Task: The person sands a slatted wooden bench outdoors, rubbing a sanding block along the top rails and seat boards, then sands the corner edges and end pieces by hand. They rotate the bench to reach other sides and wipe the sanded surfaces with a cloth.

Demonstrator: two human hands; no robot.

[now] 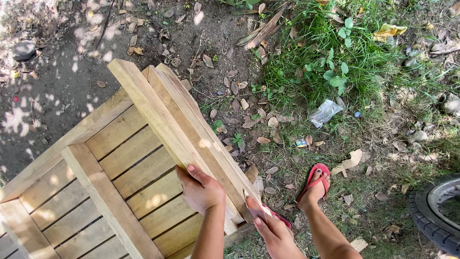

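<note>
At bottom edge, right hand [270, 229] pinches the lower end of the wooden plank [177, 132], fingers partly hidden; left hand [201, 189] clamps its side. Plank leans across the slatted wooden bench [96, 177] — bench cut off left. Beyond: red sandal [314, 182], tyre [433, 216] cropped, plastic wrapper [326, 112].

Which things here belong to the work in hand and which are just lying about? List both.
In hand:
- wooden slatted frame
- raised plank edge, gripped by the left hand
- right hand at the plank's near end

Lying about:
- clear plastic wrapper
- tyre
- dry leaves
- grass
- dark stone
</note>
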